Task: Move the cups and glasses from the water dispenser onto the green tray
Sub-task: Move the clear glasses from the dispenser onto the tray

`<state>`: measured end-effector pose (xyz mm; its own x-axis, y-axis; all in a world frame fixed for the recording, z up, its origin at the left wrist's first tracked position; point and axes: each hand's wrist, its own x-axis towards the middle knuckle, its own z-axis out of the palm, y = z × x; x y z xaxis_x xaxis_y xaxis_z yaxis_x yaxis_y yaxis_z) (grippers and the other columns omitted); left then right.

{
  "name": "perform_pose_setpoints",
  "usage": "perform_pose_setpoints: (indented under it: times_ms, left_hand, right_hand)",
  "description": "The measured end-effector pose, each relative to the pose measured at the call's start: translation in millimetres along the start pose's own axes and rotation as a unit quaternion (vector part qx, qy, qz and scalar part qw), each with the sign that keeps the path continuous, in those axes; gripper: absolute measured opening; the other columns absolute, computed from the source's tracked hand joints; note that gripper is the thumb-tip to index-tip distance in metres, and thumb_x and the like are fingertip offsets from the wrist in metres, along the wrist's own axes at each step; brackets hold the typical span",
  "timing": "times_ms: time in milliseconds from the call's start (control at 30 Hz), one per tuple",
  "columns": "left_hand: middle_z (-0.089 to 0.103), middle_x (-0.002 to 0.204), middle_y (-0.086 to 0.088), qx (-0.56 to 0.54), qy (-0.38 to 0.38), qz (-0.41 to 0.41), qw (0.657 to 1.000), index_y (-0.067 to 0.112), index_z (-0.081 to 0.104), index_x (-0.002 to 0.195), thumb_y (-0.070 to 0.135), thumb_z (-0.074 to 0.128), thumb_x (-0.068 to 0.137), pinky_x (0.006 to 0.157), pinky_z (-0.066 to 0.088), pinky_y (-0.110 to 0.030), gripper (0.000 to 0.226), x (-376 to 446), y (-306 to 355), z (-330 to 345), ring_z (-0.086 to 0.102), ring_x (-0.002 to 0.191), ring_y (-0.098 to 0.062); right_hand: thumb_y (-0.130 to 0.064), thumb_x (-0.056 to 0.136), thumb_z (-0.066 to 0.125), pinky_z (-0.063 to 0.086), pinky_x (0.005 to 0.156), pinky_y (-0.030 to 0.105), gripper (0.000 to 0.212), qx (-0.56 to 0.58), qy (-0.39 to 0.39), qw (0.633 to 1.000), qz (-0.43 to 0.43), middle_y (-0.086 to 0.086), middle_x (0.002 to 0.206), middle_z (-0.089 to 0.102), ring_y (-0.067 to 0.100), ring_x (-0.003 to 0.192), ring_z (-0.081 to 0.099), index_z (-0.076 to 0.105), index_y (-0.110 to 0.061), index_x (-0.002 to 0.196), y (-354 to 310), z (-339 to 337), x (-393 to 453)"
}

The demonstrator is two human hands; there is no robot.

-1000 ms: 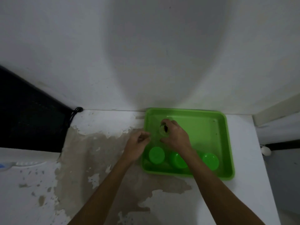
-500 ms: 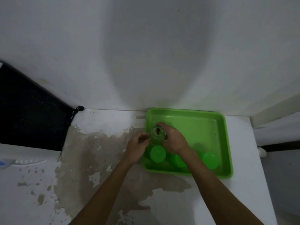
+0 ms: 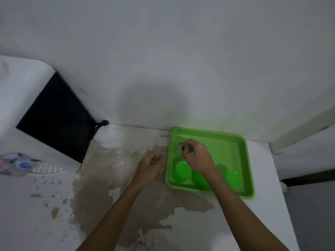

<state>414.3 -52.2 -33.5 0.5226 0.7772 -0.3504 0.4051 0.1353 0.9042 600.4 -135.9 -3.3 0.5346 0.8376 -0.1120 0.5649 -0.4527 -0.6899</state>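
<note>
The green tray (image 3: 241, 160) lies on the white counter against the wall. Three green cups stand upside down along its near edge: one at the left (image 3: 181, 171), one in the middle (image 3: 198, 179) partly under my wrist, one at the right (image 3: 233, 177). My right hand (image 3: 196, 157) is over the tray's far-left part, fingers pinched on the rim of a clear glass (image 3: 181, 148). Just outside the tray's left edge, my left hand (image 3: 149, 166) is curled around what looks like a second clear glass (image 3: 161, 163), which is faint and hard to make out.
The water dispenser (image 3: 21, 91) stands at the left, white with a black back panel (image 3: 54, 116) and blue and red taps (image 3: 21, 164). A black cable (image 3: 100, 125) loops at the wall. The counter's coating (image 3: 101, 178) is peeled and stained. The counter ends just right of the tray.
The view has swung left, showing more of the dispenser. My right hand keeps the clear glass over the tray's far-left part. My left hand has drawn slightly away from the tray's edge.
</note>
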Motion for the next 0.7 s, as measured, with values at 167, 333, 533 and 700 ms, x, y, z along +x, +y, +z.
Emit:
perform_pose_setpoints:
  times_ms: [167, 333, 533, 700]
  left_hand:
    - [0.073, 0.093, 0.000, -0.018, 0.033, 0.018, 0.999, 0.032, 0.071, 0.091, 0.017, 0.068, 0.088, 0.073, 0.055, -0.024, 0.015, -43.7, -10.0, -50.0, 0.068, 0.082, -0.008]
    - [0.073, 0.091, -0.001, -0.032, 0.047, 0.010, 0.998, 0.031, 0.072, 0.092, 0.015, 0.068, 0.088, 0.073, 0.055, -0.026, 0.016, -85.5, -36.3, -108.9, 0.069, 0.082, -0.013]
    - [0.075, 0.089, 0.000, -0.043, 0.080, -0.029, 0.995, 0.027, 0.072, 0.092, 0.017, 0.068, 0.089, 0.077, 0.055, -0.027, 0.011, -130.7, -70.4, -193.2, 0.071, 0.084, -0.017]
    - [0.076, 0.082, -0.002, -0.026, 0.113, -0.047, 0.992, 0.024, 0.073, 0.093, 0.011, 0.067, 0.088, 0.066, 0.053, -0.018, 0.016, -151.0, -96.5, -269.5, 0.070, 0.073, -0.010]
  right_hand:
    - [-0.012, 0.081, 0.064, 0.053, 0.068, 0.031, 0.018, 0.012, -0.012, 1.000, -0.020, 0.000, 0.075, 0.068, 0.017, 0.069, 0.064, 0.073, -0.015, 0.096, -45.1, 22.1, -32.1]
    - [-0.020, 0.076, 0.065, 0.050, 0.063, 0.027, 0.018, 0.058, -0.050, 0.997, -0.025, -0.005, 0.064, 0.065, 0.000, 0.056, 0.058, 0.073, -0.015, 0.091, -85.5, 68.4, -62.1]
    - [-0.007, 0.079, 0.066, 0.046, 0.054, 0.015, 0.013, 0.092, -0.102, 0.990, -0.028, 0.004, 0.064, 0.071, 0.004, 0.052, 0.061, 0.072, -0.015, 0.088, -150.0, 134.7, -86.6]
    - [-0.004, 0.082, 0.065, 0.056, 0.064, 0.023, 0.013, 0.116, -0.154, 0.981, -0.032, 0.000, 0.068, 0.074, 0.008, 0.063, 0.070, 0.073, -0.010, 0.091, -206.2, 198.3, -89.3]
